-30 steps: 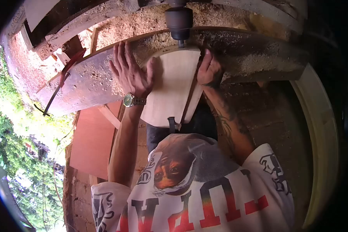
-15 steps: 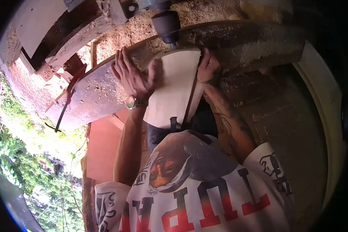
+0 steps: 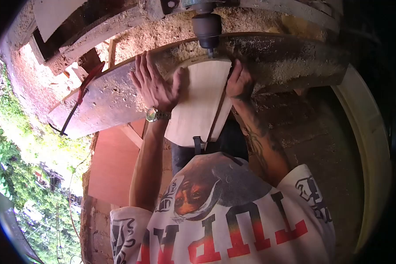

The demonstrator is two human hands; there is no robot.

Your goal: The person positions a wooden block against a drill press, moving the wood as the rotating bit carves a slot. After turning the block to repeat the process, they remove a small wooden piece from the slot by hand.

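Pressing against the left edge of a pale wooden board (image 3: 200, 101), the left hand (image 3: 156, 86) lies nearly flat and wide open, its four fingers spread upward over the dusty surface (image 3: 286, 61) and only the thumb resting on the board's face. It grips nothing; it only leans on the wood. A metal wristwatch (image 3: 156, 115) sits on the wrist just below this hand. Across the board, the right hand (image 3: 238, 81) has its fingers bent and closed over the board's right edge near the top corner, clasping the wood from the side, with the tattooed forearm running down toward the body. The board lies between the two hands, its rounded far end on the surface and its near end jutting off the surface toward the person's shirt. Just above the fingertips of both hands, a dark drill chuck (image 3: 207, 28) hangs over the board, and its short bit (image 3: 211, 52) meets the board's far edge, closer to the right hand than to the left. Sawdust (image 3: 180, 26) lies thick on the surface beyond the hands. Well to the left of the left hand, a red-handled tool (image 3: 81, 99) rests on the surface's outer rim. Below that hand's forearm stands a reddish panel (image 3: 112, 167).
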